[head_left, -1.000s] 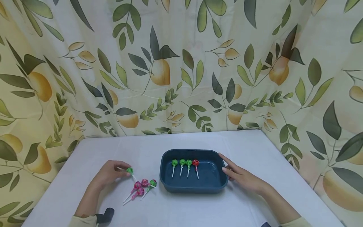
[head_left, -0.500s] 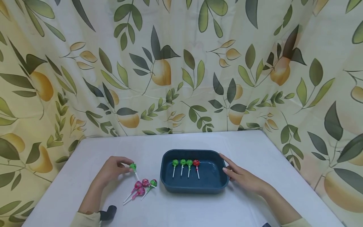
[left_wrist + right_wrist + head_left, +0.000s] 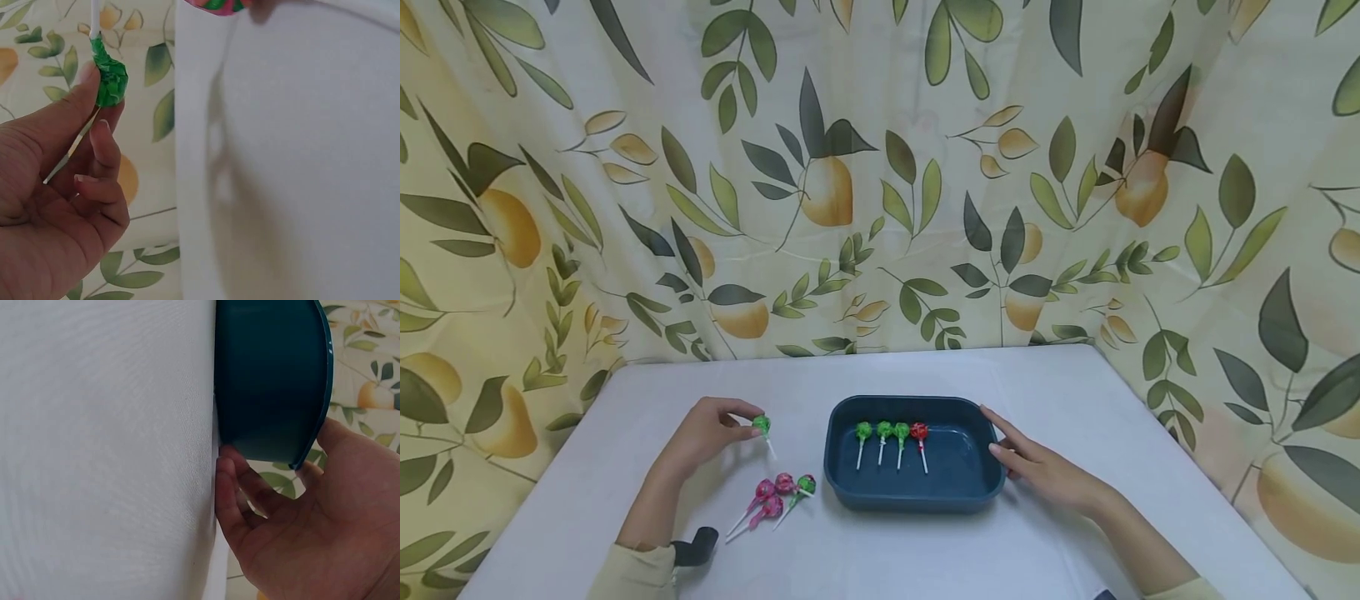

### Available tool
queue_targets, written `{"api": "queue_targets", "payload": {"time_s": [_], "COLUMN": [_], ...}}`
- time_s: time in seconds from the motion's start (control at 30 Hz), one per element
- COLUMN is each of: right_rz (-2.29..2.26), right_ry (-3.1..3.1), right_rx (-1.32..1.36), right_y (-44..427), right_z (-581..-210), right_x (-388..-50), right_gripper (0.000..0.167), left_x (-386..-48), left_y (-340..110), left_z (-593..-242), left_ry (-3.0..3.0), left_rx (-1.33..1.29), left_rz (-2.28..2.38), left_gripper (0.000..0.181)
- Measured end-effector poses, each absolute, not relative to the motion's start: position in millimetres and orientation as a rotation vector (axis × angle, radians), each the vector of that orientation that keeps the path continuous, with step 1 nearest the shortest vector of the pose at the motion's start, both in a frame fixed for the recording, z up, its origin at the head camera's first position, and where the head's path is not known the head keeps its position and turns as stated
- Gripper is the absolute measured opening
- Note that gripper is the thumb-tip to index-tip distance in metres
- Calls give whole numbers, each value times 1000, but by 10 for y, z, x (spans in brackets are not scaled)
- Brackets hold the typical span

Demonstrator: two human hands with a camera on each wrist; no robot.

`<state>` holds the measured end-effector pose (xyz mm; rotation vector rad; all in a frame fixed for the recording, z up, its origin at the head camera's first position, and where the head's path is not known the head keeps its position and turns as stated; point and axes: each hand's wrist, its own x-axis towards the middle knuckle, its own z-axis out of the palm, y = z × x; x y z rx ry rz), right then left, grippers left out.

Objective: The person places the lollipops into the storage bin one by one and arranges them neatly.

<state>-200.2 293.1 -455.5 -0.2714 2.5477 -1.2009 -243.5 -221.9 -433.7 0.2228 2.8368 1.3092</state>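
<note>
Between thumb and fingertips, my left hand (image 3: pixel 702 433) pinches a green-wrapped lollipop (image 3: pixel 762 424) by its head. Its white stick points down in the head view; in the left wrist view the green wrapper (image 3: pixel 111 81) shows at the fingertips of the left hand (image 3: pixel 69 181). Below it lie pink lollipops (image 3: pixel 772 506) and one green lollipop (image 3: pixel 806 484) in a loose pile. My right hand (image 3: pixel 1048 475) rests against the right end of the blue tray (image 3: pixel 917 502), fingers extended, touching rim and side; the right wrist view shows this hand (image 3: pixel 312 519) at the tray wall (image 3: pixel 272 381).
Inside the tray, green lollipops (image 3: pixel 864 431) and a red lollipop (image 3: pixel 919 431) stand in a row, heads toward the back. A white cloth covers the table (image 3: pixel 760 383). Behind it hangs a curtain (image 3: pixel 880 250) printed with leaves and fruit.
My left hand has moved right and slightly toward the back, lifting the green lollipop away from the pile. The right hand and tray keep their places.
</note>
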Motion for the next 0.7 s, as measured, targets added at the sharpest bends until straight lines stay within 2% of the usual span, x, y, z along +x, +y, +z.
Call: {"api": "queue_targets", "payload": {"time_s": [0.7], "right_rz": [-1221], "right_ry": [2523], "right_rx": [-276], "right_y": [2941], "right_z": [-4550], "right_x": [-2008], "right_gripper": [64], "left_x": [-2615], "left_y": [-1833], "left_z": [-4070], "left_ry": [2780], "left_rx": [352], "left_rz": [1329], "left_gripper": [23]}}
